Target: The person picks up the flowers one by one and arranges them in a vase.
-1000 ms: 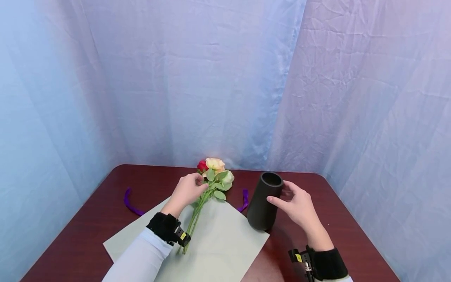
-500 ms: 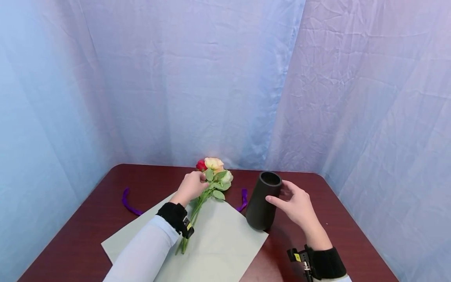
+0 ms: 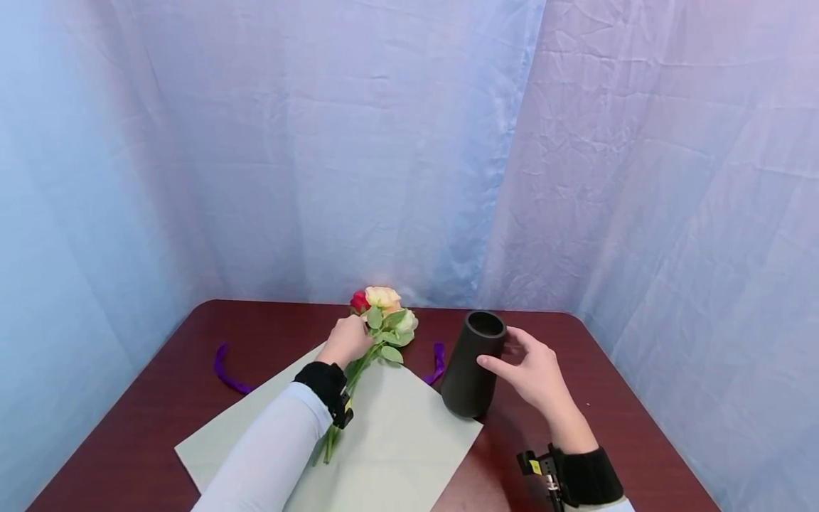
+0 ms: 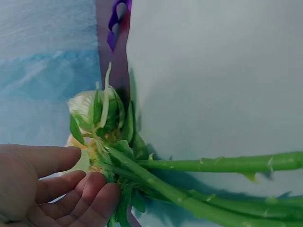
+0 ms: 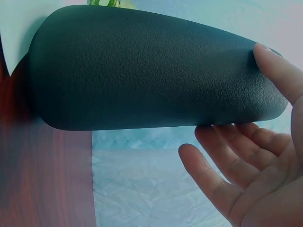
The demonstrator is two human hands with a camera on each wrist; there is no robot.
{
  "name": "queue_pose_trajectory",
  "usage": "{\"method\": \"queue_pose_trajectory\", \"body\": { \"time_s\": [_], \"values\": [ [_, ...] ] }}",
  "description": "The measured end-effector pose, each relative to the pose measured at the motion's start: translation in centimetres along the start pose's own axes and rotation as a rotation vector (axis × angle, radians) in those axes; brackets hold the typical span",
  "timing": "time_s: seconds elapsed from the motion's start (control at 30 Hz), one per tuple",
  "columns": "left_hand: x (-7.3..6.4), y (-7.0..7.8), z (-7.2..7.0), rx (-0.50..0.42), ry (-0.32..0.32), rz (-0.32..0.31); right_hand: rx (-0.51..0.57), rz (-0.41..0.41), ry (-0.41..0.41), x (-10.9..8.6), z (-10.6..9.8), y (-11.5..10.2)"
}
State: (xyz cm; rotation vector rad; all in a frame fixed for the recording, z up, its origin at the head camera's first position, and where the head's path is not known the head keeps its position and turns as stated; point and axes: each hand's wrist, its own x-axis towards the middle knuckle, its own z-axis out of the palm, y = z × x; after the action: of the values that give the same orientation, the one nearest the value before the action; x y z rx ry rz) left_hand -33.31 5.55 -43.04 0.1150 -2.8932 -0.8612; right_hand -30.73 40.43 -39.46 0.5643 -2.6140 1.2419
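A bunch of red, cream and white roses (image 3: 382, 299) lies on a pale sheet of wrapping paper (image 3: 399, 434), with its green stems (image 4: 227, 165) pointing toward me. My left hand (image 3: 348, 340) is at the blossoms; in the left wrist view its fingers (image 4: 90, 191) are loosely bent by the leaves, with a gap under the thumb. Whether they touch a petal is hard to tell. At the paper's right corner stands a dark vase (image 3: 470, 373), its mouth upward. My right hand (image 3: 534, 370) holds it near the top, thumb on one side and fingertips (image 5: 208, 135) on the other.
Purple ribbon (image 3: 229, 375) pokes out from under the paper on the left, and another ribbon end (image 3: 438, 363) shows between paper and vase. All this rests on a dark red-brown table (image 3: 617, 441). Pale blue and lilac curtains (image 3: 397, 156) hang behind and at the sides.
My left wrist has moved forward and to the right, so the forearm covers more of the stems. The right hand keeps its hold on the vase. The head view has shifted slightly.
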Motion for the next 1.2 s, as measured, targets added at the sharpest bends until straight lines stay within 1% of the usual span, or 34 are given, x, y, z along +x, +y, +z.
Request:
{"method": "queue_pose_trajectory", "body": {
  "time_s": [0.07,0.17,0.37,0.47,0.57,0.73,0.97,1.07,1.2],
  "values": [
    [0.1,-0.2,0.2,0.029,-0.002,-0.016,-0.005,-0.004,-0.002,0.0,0.0,0.0],
    [0.3,-0.4,0.5,0.031,-0.053,-0.102,-0.01,-0.007,0.0,0.0,0.1,-0.1],
    [0.8,-0.6,0.9,0.083,-0.012,-0.14,-0.008,-0.011,0.003,0.0,0.1,-0.1],
    [1.0,-0.6,1.0,0.102,-0.025,-0.186,-0.006,-0.006,0.001,-0.1,0.1,-0.2],
    [1.1,-0.7,1.0,0.119,-0.036,-0.217,-0.001,0.005,-0.002,-0.2,0.2,-0.4],
    [1.0,-1.0,1.3,0.125,-0.04,-0.231,0.004,0.003,0.0,-0.3,0.4,-0.5],
    [0.9,-1.1,0.9,0.085,-0.068,-0.249,-0.001,-0.009,0.001,-0.2,0.6,-0.5],
    [0.8,-1.1,0.8,0.067,-0.084,-0.248,0.004,-0.007,-0.002,-0.1,0.7,-0.6],
    [0.8,-1.2,0.6,0.053,-0.097,-0.231,0.004,-0.002,-0.004,0.0,0.6,-0.6]
  ]
}}
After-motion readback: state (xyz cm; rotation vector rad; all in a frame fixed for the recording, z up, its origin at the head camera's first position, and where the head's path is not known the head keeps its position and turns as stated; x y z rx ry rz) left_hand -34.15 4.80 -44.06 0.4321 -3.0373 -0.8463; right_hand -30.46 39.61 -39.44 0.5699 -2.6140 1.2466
